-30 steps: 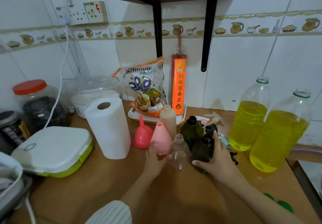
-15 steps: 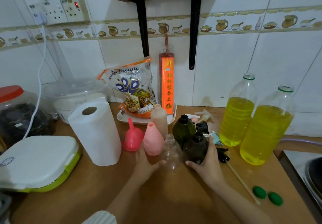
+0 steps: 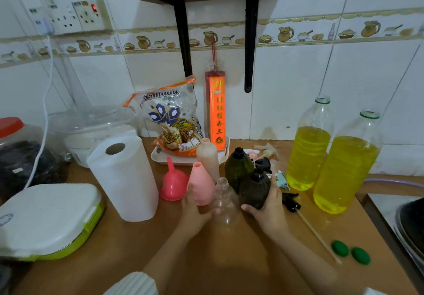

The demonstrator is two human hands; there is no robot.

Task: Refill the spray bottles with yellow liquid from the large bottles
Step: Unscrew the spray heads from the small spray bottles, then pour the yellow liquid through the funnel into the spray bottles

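Observation:
Several small uncapped spray bottles stand clustered mid-counter: a pink cone-shaped one (image 3: 201, 187), a clear one (image 3: 224, 203), a dark round one (image 3: 254, 189), a dark green one (image 3: 238, 166) and a tall beige one (image 3: 207, 157). My left hand (image 3: 195, 212) grips the clear bottle from the left, its thumb against the pink bottle. My right hand (image 3: 268, 209) holds the dark round bottle. A pink funnel (image 3: 172, 183) lies upside down left of the cluster. Two large open bottles of yellow liquid (image 3: 307, 154) (image 3: 344, 170) stand at the right.
A paper towel roll (image 3: 125, 175) and a white-green box (image 3: 46, 219) sit left. Loose spray heads (image 3: 266, 154) with a dip tube (image 3: 319, 235) lie behind and right of the cluster. Two green caps (image 3: 351, 252) lie front right. A sink edge (image 3: 390, 226) borders the counter.
The view has shifted right and slightly down. Both hands keep their hold on the clear and dark bottles, barely moved.

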